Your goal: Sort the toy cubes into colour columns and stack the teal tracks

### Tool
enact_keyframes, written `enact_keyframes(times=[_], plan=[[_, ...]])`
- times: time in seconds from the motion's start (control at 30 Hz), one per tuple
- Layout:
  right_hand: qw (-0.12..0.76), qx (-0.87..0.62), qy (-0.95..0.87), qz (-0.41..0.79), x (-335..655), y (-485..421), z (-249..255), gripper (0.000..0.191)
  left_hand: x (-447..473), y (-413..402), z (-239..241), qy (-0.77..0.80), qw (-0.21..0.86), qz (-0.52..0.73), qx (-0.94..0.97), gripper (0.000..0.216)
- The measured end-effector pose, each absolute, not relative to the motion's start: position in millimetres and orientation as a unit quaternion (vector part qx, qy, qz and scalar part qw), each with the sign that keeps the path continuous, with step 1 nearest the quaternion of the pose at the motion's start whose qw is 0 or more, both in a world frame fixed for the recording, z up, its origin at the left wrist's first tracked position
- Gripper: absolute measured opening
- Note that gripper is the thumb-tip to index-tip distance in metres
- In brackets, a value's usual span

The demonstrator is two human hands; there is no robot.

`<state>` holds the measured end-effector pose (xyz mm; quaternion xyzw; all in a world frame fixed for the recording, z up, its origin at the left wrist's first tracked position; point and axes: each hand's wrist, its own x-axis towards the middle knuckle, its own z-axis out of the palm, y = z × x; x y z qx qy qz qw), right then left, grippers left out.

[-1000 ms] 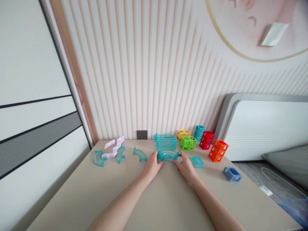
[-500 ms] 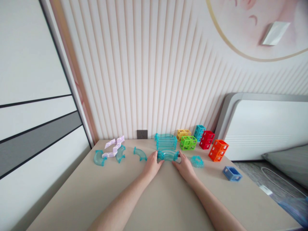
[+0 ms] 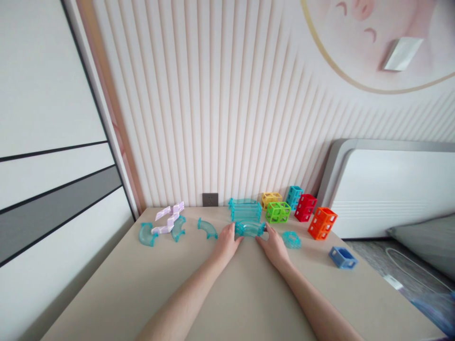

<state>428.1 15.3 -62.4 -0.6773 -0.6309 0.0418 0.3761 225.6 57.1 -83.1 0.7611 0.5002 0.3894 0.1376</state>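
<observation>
Curved teal see-through track pieces (image 3: 250, 229) are held level between my two hands, just above or on the table; I cannot tell which. My left hand (image 3: 227, 239) grips their left end, thumb in front. At the right end, my right hand (image 3: 272, 244) closes its fingers and thumb on them. Right behind stands a stack of straight teal track pieces (image 3: 246, 211). A single curved teal piece (image 3: 207, 228) lies to the left of my left hand. Close to my right hand is a teal ring-shaped piece (image 3: 291, 239).
Lilac zigzag pieces (image 3: 170, 220) and curved teal pieces (image 3: 146, 234) lie at the table's left. Toward the right stand frame blocks in yellow (image 3: 271, 198), green (image 3: 278, 212), turquoise (image 3: 294, 196), red (image 3: 305, 207), orange (image 3: 322, 223) and blue (image 3: 343, 257). A ribbed wall (image 3: 199, 118) rises behind the table (image 3: 234, 303).
Both hands and the held track pieces have shifted very slightly to the right. The view has tilted a little; the other pieces lie as before.
</observation>
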Motion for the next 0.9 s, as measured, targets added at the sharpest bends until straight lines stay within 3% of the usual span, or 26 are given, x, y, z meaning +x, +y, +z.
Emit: enact_keyframes(times=[0.2, 0.4, 0.57, 0.67, 0.77, 0.9], plan=[[0.357, -0.686, -0.634, 0.037, 430.5, 17.7, -64.1, 0.051, 218.4, 47.9, -72.3, 0.481, 0.106, 0.376, 0.785, 0.051], [0.344, -0.694, -0.632, -0.033, 422.0, -0.4, -44.2, 0.069, 150.6, 29.4, -39.7, 0.412, 0.056, 0.355, 0.837, 0.04], [0.391, -0.573, -0.717, -0.065, 393.0, -29.2, -24.7, 0.043, 58.3, 25.9, -25.8, 0.425, -0.109, 0.296, 0.848, 0.038], [0.356, -0.472, -0.805, -0.049, 361.7, -36.6, -25.8, 0.037, 21.0, 29.8, -34.4, 0.459, -0.141, 0.29, 0.828, 0.036], [0.291, -0.388, -0.873, -0.052, 328.3, -29.9, -29.8, 0.043, 8.4, 34.8, -50.9, 0.489, -0.137, 0.289, 0.811, 0.033], [0.222, -0.385, -0.894, -0.061, 296.0, -8.2, -31.5, 0.05, 13.4, 37.3, -64.0, 0.506, -0.103, 0.263, 0.815, 0.033]])
